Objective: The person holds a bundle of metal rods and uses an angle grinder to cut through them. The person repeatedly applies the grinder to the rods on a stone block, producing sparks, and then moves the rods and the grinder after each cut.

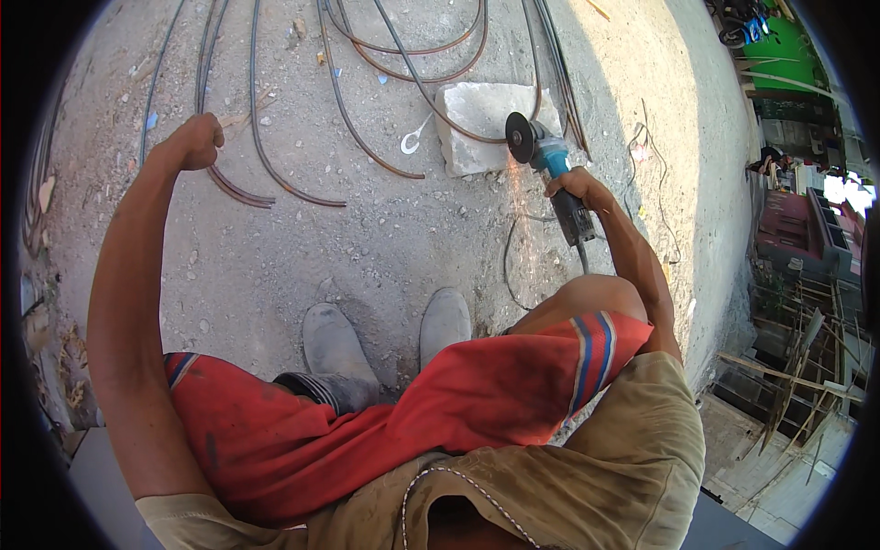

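Observation:
At the upper left, my left hand (192, 142) is closed on thin curved metal rods (236, 191) lying over the dusty ground. My right hand (577, 188) grips a teal-and-black angle grinder (555, 158), its dark disc (520, 137) held over the right end of a pale concrete block (463, 158). A curved rod lies across the block, reaching the disc. A thin orange streak of sparks (521, 206) falls from the disc toward the ground. A small white ring-like object (411, 142) lies just left of the block.
More bent rods (385, 165) stretch across the ground ahead, and cables (509, 261) loop beside my booted feet (335, 344). Along the right are a motorbike (738, 27), a green surface (775, 50), reddish structures (788, 229), wooden poles (797, 357) and what may be a crouching person (770, 160).

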`<state>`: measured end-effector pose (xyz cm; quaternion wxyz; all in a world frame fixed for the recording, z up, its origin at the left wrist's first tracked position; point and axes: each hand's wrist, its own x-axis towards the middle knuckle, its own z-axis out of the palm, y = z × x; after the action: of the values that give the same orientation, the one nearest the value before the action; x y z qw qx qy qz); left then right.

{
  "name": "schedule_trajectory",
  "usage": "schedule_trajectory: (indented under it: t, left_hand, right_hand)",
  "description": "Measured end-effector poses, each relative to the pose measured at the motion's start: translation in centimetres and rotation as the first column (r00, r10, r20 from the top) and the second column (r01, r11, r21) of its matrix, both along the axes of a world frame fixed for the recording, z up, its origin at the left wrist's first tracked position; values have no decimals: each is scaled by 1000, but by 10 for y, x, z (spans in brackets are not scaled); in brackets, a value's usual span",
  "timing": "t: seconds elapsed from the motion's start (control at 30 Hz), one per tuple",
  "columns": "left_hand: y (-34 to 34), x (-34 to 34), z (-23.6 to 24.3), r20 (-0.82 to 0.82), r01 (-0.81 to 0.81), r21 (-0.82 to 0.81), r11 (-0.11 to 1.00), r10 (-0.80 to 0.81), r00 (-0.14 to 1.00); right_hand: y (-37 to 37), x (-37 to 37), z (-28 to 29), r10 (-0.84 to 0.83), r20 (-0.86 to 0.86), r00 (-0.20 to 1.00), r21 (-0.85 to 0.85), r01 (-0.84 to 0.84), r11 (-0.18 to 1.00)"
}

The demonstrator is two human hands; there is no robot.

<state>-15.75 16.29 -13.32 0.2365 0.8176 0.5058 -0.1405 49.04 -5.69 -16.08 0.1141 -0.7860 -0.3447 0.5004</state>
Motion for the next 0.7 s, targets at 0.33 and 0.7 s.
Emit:
schedule_trajectory:
  t: [0.33, 0.7]
  left_hand:
    - [-3, -3, 7, -13, -63, -16, 998, 62, 998]
    - [0, -6, -2, -20, -37, -15, 999, 36, 999]
  right_hand:
    - [-2, -6, 12, 53, 189, 981, -116, -31, 993]
    - [27, -3, 4, 2, 118, 993, -112, 11, 994]
